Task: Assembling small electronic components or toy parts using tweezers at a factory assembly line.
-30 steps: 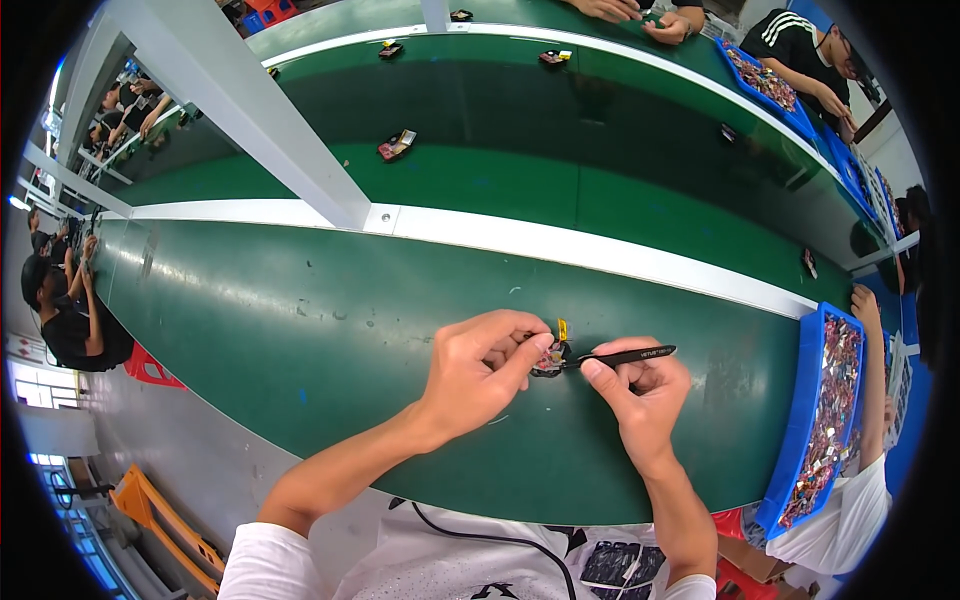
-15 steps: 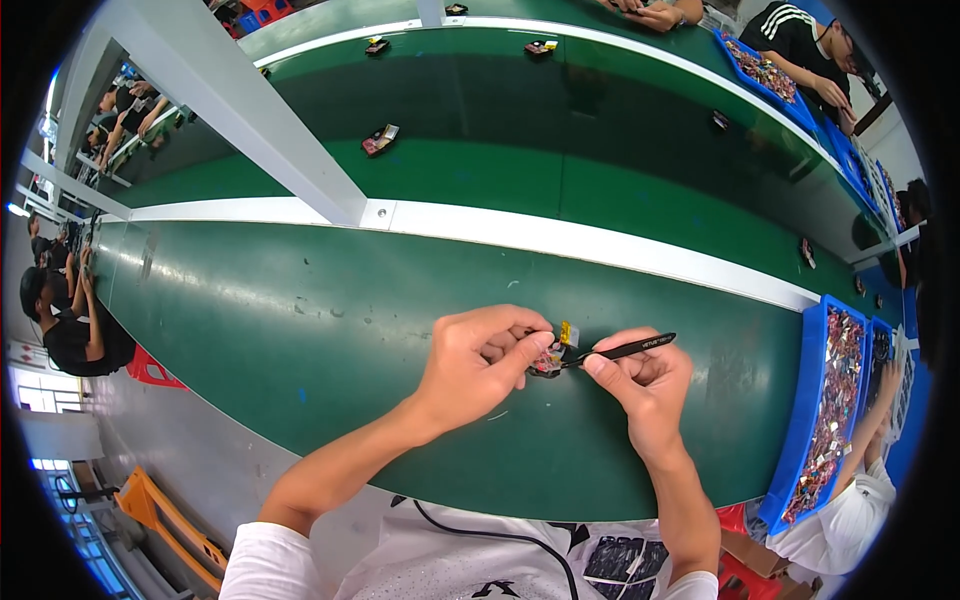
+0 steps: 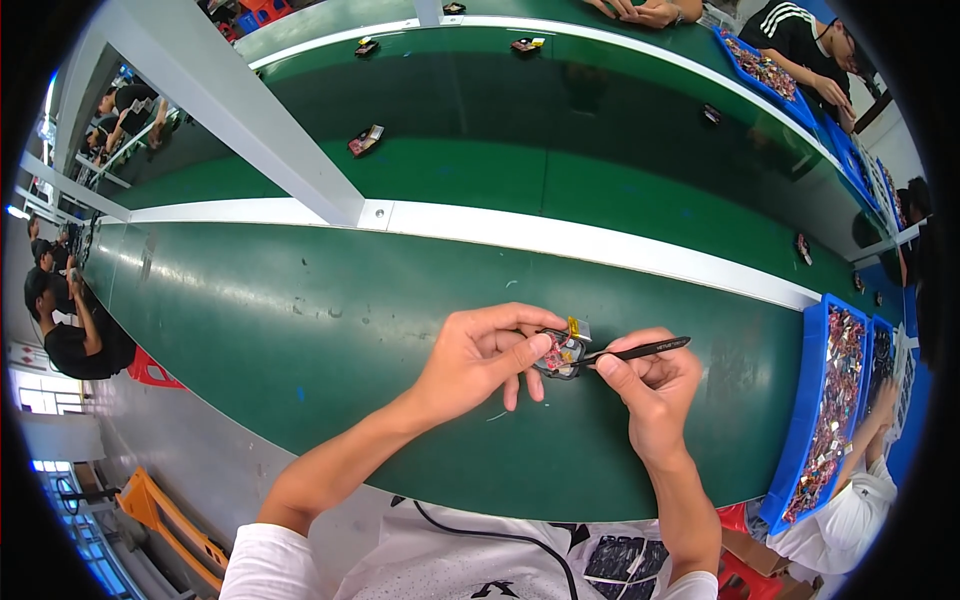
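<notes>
My left hand (image 3: 480,357) grips a small black electronic housing (image 3: 561,368) by its left side, thumb pressed on top. Red and pale parts show inside the housing, too small to name. A small silver battery-like piece with yellow tape (image 3: 579,329) sticks up at its far edge. My right hand (image 3: 655,385) is closed around a pair of black tweezers (image 3: 648,349). The tweezers' tips reach into the right side of the housing. Both hands are over the green worktable (image 3: 380,300).
A blue bin (image 3: 808,440) of small wired parts stands at the right. Beyond the white rail (image 3: 520,226) runs a green conveyor belt (image 3: 460,170) with several small black housings (image 3: 366,140). A grey post (image 3: 250,110) rises at the left. Other people work around the tables.
The housing has turned and shows more of its inside. My left fingers have spread beneath it, and the tweezers have shifted slightly right. Housings on the belt have moved left.
</notes>
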Motion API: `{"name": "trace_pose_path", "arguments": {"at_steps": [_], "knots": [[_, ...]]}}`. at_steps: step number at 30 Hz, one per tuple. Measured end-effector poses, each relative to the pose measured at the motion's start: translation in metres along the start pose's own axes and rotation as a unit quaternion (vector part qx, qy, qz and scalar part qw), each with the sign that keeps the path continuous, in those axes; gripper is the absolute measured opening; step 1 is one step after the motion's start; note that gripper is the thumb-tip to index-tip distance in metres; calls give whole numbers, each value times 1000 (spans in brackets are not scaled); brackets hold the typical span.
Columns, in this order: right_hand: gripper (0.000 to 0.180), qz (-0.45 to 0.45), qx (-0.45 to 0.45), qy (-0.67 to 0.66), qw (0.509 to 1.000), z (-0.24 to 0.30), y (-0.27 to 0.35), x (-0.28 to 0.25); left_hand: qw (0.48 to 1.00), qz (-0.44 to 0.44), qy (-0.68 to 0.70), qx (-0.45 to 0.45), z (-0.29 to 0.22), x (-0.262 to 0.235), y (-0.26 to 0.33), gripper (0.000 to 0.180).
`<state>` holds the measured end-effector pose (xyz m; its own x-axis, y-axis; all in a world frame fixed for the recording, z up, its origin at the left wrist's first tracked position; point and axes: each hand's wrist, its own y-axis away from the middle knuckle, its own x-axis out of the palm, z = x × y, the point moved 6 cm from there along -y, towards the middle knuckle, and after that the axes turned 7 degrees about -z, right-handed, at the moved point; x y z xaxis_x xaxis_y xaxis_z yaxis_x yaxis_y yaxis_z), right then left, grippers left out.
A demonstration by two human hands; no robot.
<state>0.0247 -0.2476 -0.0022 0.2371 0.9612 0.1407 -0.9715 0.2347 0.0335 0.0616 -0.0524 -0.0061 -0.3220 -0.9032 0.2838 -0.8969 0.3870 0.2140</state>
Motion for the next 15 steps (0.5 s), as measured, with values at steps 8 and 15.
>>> {"name": "trace_pose_path", "arguments": {"at_steps": [8,15], "knots": [[14,-22,-120,50,991,12,12,4,1000,-1,-3,13,2,2,1,29],[16,-12,-262,108,959,23,19,11,999,2,9,37,2,0,0,29]]}}
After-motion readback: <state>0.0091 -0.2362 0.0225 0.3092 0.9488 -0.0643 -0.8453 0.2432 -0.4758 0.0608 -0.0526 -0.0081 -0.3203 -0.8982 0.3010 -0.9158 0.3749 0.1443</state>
